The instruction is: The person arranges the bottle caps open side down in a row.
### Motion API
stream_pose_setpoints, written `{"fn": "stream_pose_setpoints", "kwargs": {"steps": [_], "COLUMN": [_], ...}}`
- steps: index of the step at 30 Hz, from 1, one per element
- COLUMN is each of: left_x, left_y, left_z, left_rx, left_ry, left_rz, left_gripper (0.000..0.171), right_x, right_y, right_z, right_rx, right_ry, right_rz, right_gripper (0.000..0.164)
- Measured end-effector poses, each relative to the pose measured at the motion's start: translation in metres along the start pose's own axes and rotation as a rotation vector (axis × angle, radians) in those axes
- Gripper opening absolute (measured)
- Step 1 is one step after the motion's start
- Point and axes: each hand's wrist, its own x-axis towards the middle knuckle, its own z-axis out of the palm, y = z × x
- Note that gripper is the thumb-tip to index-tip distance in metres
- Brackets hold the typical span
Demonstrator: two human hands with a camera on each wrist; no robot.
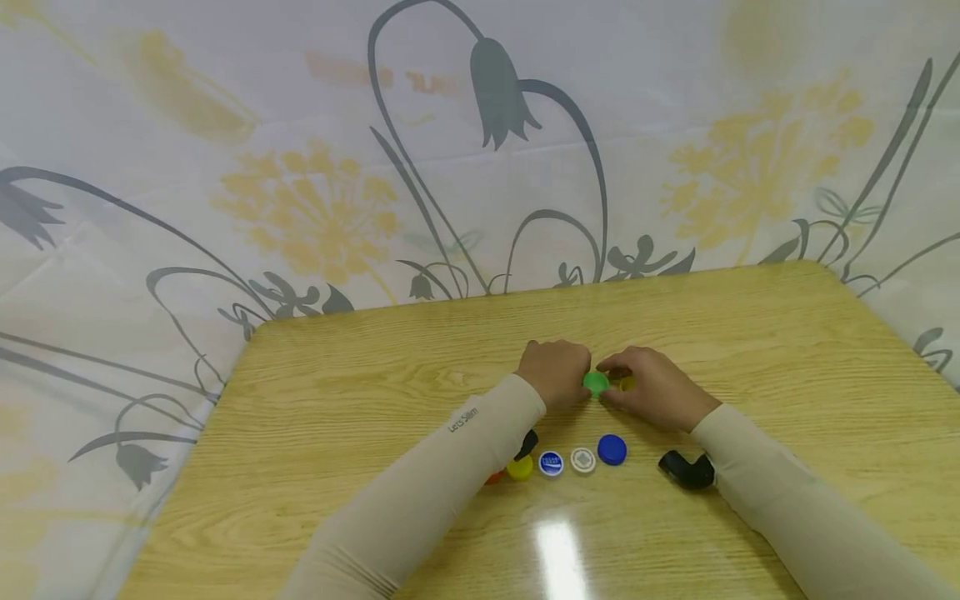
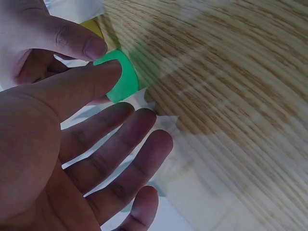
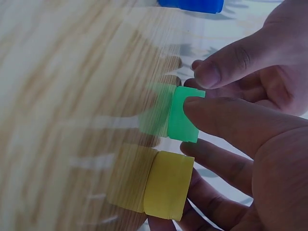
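A green bottle cap (image 1: 596,384) stands on the wooden table between the two hands. My left hand (image 1: 557,373) has its thumb and index finger at the cap, pinching it from the left, while its other fingers are spread loosely in the left wrist view. From the other side my right hand (image 1: 654,390) holds the same cap with thumb and index finger. Just below the right fingers lies a yellow cap (image 3: 168,185), close beside the green one. In the head view, the right hand mostly hides that yellow cap.
Nearer the body runs a row of caps: a blue cap (image 1: 612,449), a white cap (image 1: 582,460), a blue-and-white cap (image 1: 551,463), a yellow cap (image 1: 520,467) and a red one (image 1: 493,477) partly under the left sleeve. A black curved piece (image 1: 686,471) lies by the right forearm.
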Motion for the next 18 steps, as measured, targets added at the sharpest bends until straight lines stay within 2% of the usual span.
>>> {"fn": "stream_pose_setpoints", "kwargs": {"steps": [8, 18], "left_x": [0.0012, 0.0023], "left_y": [0.0008, -0.0019], "left_z": [0.0009, 0.0017], "left_rx": [0.004, -0.020], "left_ry": [0.019, 0.038], "left_rz": [0.009, 0.040], "left_gripper": [0.015, 0.015], "right_x": [0.0015, -0.0006], "right_y": [0.0031, 0.0040], "right_z": [0.0022, 0.0023], "right_rx": [-0.004, -0.018], "right_ry": [0.008, 0.028], "right_rz": [-0.028, -0.027], "right_gripper": [0.026, 0.026]}}
